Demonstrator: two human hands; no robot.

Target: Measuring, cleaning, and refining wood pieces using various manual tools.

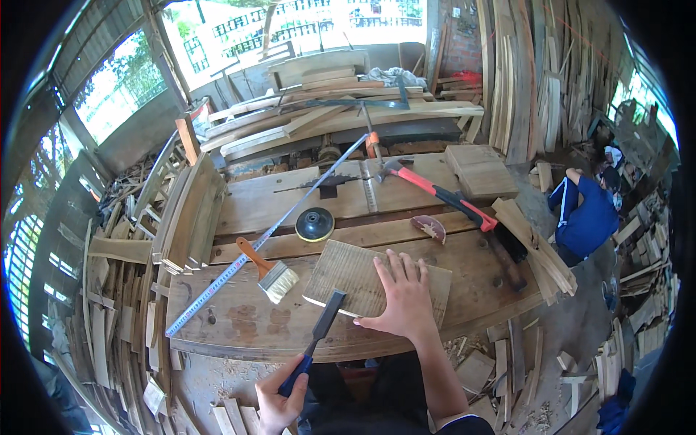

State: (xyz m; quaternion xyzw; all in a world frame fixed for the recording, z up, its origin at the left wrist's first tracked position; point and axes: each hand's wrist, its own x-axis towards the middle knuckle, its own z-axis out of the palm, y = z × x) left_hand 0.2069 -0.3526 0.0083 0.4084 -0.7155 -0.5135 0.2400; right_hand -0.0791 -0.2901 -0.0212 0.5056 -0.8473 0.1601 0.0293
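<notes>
My left hand [277, 401] is closed round the blue handle of a chisel [325, 322], low at the front of the workbench. The chisel's dark flat blade points up and away, its tip over the near left edge of a rectangular wooden board [338, 265]. Spread across that board is my right hand [403, 296], palm down, with the thumb by the near edge. Left of the board lies a paintbrush [270, 272] with an orange handle and pale bristles. A round black sanding pad [315, 224] sits just beyond it.
A steel tape measure strip [239, 262] crosses the workbench [246, 330] diagonally. A red and black hammer [438, 193], a thick wood block [481, 172] and a semicircular reddish piece [429, 229] lie at the right. Stacked boards [190, 214] stand left. A person in blue [589, 214] crouches far right.
</notes>
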